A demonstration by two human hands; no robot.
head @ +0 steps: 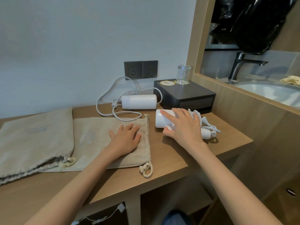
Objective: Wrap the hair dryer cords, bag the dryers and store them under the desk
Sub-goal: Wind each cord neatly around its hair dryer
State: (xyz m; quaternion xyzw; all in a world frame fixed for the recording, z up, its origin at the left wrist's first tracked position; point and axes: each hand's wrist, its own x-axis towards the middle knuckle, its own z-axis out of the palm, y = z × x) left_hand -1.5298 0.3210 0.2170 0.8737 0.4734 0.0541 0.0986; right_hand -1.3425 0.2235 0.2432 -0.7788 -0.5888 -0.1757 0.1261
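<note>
Under the curled fingers (168, 114) of the right hand (183, 125) lies the nearer hair dryer (159, 120), a smooth white plastic cylinder resting on its side on the wood-grain counter (170, 159). The fingers drape over the barrel and the thumb hooks its near side, so this hand holds it. Its long axis runs left to right, with the blunt end pointing toward the left hand (125, 140). Its cord (209, 127) sits bunched against the body just beyond the right knuckles and looks already wound.

Just left of that blunt end, across a strip of bare counter, is the gathered mouth (146, 132) of a beige drawstring bag (94, 140). The left fingers (129, 128) lie straight and spread, pressing the coarse woven cloth flat right beside the mouth; they hold nothing. A knotted cotton drawstring (146, 170) loops out at the near corner. The mouth looks closed flat, so I judge it must be lifted open before the dryer, its axis already in line, can slide leftward into it.

Beyond both sets of fingers, a second white hair dryer (139, 101) lies parallel, its loose cord (103, 98) trailing in wide rubbery loops. Farther left of the left fingers, a second bag (32, 138) lies slack.
</note>
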